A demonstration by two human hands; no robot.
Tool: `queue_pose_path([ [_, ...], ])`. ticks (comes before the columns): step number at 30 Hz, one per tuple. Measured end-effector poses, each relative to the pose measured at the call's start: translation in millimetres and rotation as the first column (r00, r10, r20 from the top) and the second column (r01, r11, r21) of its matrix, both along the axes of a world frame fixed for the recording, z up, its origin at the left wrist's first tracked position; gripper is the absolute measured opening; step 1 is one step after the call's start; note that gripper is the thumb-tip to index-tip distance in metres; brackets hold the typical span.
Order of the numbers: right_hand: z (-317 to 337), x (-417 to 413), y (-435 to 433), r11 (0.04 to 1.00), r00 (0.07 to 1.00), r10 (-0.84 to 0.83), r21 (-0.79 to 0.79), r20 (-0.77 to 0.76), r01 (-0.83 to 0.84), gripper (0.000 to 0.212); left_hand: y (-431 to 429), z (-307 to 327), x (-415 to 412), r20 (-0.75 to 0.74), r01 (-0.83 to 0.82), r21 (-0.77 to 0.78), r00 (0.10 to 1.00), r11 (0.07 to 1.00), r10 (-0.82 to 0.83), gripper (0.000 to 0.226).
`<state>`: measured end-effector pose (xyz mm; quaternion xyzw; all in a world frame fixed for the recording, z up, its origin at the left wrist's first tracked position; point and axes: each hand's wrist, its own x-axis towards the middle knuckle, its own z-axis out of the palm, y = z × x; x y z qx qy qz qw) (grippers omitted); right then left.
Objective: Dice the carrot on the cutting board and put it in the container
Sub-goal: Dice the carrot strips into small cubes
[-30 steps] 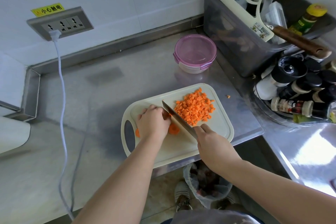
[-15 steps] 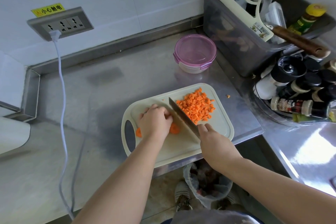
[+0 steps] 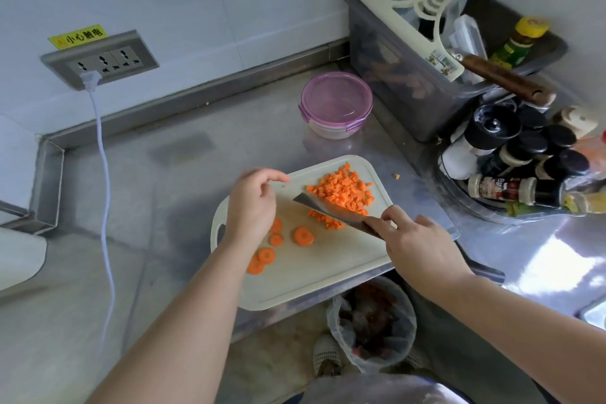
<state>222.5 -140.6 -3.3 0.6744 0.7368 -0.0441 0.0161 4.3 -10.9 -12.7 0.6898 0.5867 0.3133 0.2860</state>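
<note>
A cream cutting board (image 3: 314, 275) lies at the steel counter's front edge. A heap of diced carrot (image 3: 342, 188) covers its far right part, with a smaller batch of dice just in front of the knife (image 3: 323, 205). Several round carrot slices (image 3: 303, 236) lie on the board's left half. My right hand (image 3: 416, 244) grips the knife's handle, the blade slanting between the two lots of dice. My left hand (image 3: 252, 203) hovers above the board's left side, fingers loosely bent, holding nothing. The round container (image 3: 336, 103) with a purple lid stands behind the board.
A grey bin (image 3: 410, 75) of utensils stands at the back right, a tray of spice bottles (image 3: 524, 167) to the right. One carrot bit (image 3: 396, 176) lies on the counter. A white cord (image 3: 105, 167) hangs from the wall socket. A bagged waste bin (image 3: 373, 321) stands below the counter's edge.
My left hand has lifted off the carrot slices, uncovering them. The knife has swung toward the diced heap, with a small fresh batch of dice lying beside it.
</note>
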Motion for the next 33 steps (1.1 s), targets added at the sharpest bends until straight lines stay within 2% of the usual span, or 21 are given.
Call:
queue_pose_path([
  [3, 8, 2, -2, 1.0, 1.0, -0.003, -0.003, 0.016, 0.003, 0.075, 0, 8, 17, -0.183, 0.297, -0.112, 0.932, 0.948, -0.313, 0.043],
  [6, 16, 5, -5, 1.0, 1.0, 0.005, 0.025, 0.012, -0.005, 0.074, 2, 10, 33, -0.368, 0.395, -0.188, 0.821, 0.899, -0.437, 0.043],
  [7, 17, 6, -5, 1.0, 1.0, 0.004, 0.031, 0.0, -0.004, 0.073, 3, 9, 38, -0.389, 0.411, -0.193, 0.801, 0.891, -0.454, 0.043],
  [9, 16, 7, -6, 0.999, 0.999, -0.028, 0.025, -0.021, 0.029, 0.071, 7, 10, 41, -0.31, 0.381, -0.174, 0.854, 0.908, -0.418, 0.042],
  [12, 12, 6, -6, 0.996, 0.989, -0.084, -0.042, -0.119, 0.08, 0.056, 12, 13, 31, -0.119, 0.144, -0.113, 0.98, 0.983, -0.157, 0.038],
  [14, 8, 3, -4, 0.987, 0.959, -0.129, -0.124, -0.253, 0.1, 0.04, 4, 12, 16, -0.17, 0.037, -0.107, 0.984, 0.994, -0.055, 0.035],
  [17, 3, -5, -1, 0.976, 0.903, -0.151, -0.208, -0.403, 0.071, 0.037, -21, -1, -4, -0.275, 0.018, -0.258, 0.957, 0.966, -0.092, 0.027],
  [19, -3, -14, 0, 0.967, 0.895, -0.164, -0.245, -0.415, 0.063, 0.035, -38, -11, -7, -0.282, 0.017, -0.364, 0.951, 0.931, -0.128, 0.028],
  [22, -11, -30, 4, 0.952, 0.892, -0.178, -0.301, -0.416, 0.05, 0.034, -53, -23, 1, -0.402, 0.037, -0.352, 0.897, 0.935, -0.186, 0.045],
  [24, -17, -37, 6, 0.948, 0.888, -0.188, -0.315, -0.421, 0.052, 0.036, -58, -24, 8, -0.445, 0.019, -0.329, 0.879, 0.944, -0.173, 0.047],
  [33, -29, -55, 5, 0.92, 0.903, -0.212, -0.387, -0.375, 0.055, 0.037, -66, -31, 23, -0.379, -0.074, -0.25, 0.925, 0.965, -0.028, 0.032],
])
